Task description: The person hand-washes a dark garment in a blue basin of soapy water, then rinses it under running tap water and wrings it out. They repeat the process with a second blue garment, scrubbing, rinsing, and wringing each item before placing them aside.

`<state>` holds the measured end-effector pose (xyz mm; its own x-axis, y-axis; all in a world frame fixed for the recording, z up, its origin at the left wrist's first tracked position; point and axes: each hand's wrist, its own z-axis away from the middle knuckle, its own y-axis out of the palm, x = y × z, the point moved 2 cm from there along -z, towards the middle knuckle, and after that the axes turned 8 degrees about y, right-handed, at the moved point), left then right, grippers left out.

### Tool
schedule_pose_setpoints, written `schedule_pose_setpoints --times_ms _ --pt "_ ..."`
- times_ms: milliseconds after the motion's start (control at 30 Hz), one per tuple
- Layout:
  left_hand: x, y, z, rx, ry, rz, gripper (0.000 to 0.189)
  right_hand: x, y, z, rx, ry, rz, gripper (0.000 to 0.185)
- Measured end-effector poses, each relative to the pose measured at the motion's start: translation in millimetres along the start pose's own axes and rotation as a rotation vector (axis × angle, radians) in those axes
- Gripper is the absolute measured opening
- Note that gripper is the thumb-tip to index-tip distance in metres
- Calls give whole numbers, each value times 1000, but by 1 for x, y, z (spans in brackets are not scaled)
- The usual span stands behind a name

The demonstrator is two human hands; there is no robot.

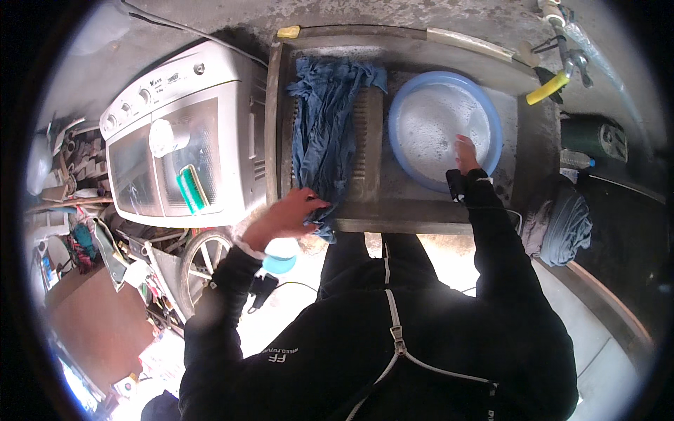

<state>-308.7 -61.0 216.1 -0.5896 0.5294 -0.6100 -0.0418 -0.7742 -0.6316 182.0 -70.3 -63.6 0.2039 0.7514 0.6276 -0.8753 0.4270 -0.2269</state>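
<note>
A wet blue cloth garment (324, 126) lies lengthwise over the ribbed washboard part (368, 137) of a concrete laundry sink. My left hand (289, 216) is at the garment's near end, by the sink's front edge; its fingers are bent over the cloth, and whether they grip it cannot be told. To the right, a round blue plastic basin (497, 131) stands in the sink, filled with foamy water. My right hand (466, 152) reaches over the basin's near right side, its fingertips at the foam. It appears to hold nothing, though part of the hand is hidden by the sleeve.
A white twin-tub washing machine (231, 100) adjoins the sink's left side, with a green scrubbing brush (192, 189) on its lid. A tap with a yellow hose end (547, 88) juts over the right rear corner. Folded cloths (566, 226) hang at the right.
</note>
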Motion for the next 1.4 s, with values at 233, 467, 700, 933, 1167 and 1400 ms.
schedule_pose_setpoints --times_ms 233,467,700,933,1167,1400 --pt "38 -53 -76 -708 -117 -43 49 -4 7 -28 -18 83 -387 42" --pt "70 -60 -141 -582 -265 -478 61 125 104 129 1222 153 -868 50" --pt "106 -39 -150 -586 -255 -445 71 100 69 91 469 -85 -357 49" --pt "116 -31 -156 -602 -238 -395 71 45 32 2 255 71 -163 41" --pt "110 -36 -157 -580 -249 -383 73 156 151 122 1098 -170 -284 69" --pt "81 -3 -148 -493 -125 -284 72 207 319 139 34 -789 855 121"
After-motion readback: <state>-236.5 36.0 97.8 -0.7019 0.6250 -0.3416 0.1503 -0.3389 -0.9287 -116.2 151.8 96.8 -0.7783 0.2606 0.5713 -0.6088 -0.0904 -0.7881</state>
